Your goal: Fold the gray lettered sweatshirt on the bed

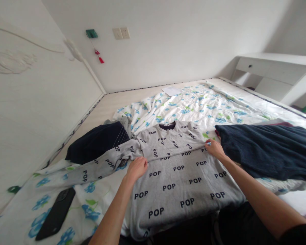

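A grey long-sleeved shirt [180, 177] printed with "POP" lies spread in front of me, its neckline pointing away. One sleeve lies folded across the chest. The other sleeve stretches out to the left over the flowered sheet. My left hand [139, 167] is closed at the cuff end of the folded sleeve, near the shirt's left side. At the shirt's right side, my right hand [214, 148] pinches the sleeve near its fold by the shoulder.
A dark navy garment pile [99, 141] sits at the left, and folded dark clothes [267, 149] lie at the right. A black phone [56, 214] rests on the flowered sheet [193, 105]. Behind are a paper [171, 91], the wall, and a white desk [275, 73].
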The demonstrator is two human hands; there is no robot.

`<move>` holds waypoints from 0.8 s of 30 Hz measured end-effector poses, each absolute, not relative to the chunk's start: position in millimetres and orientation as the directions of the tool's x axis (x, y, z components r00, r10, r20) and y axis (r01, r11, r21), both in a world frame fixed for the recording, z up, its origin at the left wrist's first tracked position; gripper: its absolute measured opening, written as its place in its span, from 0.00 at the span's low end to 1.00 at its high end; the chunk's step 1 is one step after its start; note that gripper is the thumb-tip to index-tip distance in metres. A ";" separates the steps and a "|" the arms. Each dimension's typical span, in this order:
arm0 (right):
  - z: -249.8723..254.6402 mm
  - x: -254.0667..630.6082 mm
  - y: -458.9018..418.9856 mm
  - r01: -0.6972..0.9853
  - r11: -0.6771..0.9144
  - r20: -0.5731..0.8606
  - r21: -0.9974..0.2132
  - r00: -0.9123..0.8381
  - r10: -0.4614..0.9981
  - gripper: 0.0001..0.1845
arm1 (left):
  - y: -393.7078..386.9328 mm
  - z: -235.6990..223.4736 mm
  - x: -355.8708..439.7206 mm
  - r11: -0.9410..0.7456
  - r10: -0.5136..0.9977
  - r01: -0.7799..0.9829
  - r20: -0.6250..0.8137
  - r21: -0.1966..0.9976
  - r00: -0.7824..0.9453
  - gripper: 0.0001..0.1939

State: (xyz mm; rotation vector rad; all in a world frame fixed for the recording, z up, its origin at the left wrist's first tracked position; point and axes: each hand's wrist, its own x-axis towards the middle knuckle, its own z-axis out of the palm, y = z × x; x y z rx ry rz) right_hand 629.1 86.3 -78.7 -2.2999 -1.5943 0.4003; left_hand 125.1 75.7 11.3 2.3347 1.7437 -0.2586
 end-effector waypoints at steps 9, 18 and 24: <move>-109.5 649.8 108.2 0.696 -0.482 -0.194 -0.533 0.454 0.870 0.26 | 73.8 -5.1 135.6 -0.303 0.886 0.927 -0.293 0.222 0.360 0.36; -121.7 650.8 156.3 0.484 -0.474 -0.257 -0.735 0.448 0.856 0.23 | 73.7 -22.7 135.7 -0.210 0.825 0.966 -0.502 0.152 0.259 0.49; -124.8 655.8 197.6 0.567 -0.500 -0.307 -0.655 0.405 0.861 0.31 | 80.2 -25.6 133.7 -0.176 0.796 0.970 -0.555 0.170 0.242 0.50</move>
